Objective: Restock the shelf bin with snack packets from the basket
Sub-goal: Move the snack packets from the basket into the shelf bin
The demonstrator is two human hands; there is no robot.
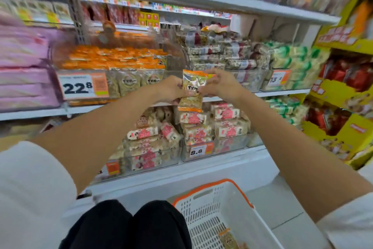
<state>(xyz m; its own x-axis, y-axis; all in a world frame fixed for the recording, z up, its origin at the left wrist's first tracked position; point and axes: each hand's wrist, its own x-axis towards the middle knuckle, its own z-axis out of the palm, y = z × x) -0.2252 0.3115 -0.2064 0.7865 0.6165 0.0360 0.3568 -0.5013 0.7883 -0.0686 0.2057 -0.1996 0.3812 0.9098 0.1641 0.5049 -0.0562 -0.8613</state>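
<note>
Store aisle, head view. At centre frame the left hand [171,89] and right hand [220,85] both pinch the side edges of one upright snack packet [192,89], held in front of the middle shelf [30,114]. Left of centre, a clear bin [129,83] holds orange-topped packets behind a price tag [78,87] reading 22.8. At lower right, a white basket [203,187] with an orange rim stands on the pale floor [282,208], one packet [229,239] inside. Yellow display cartons [343,133] fill the right edge.

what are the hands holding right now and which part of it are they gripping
The left hand and right hand both hold one orange-edged snack packet, gripping its left and right side edges around mid-height.
</note>
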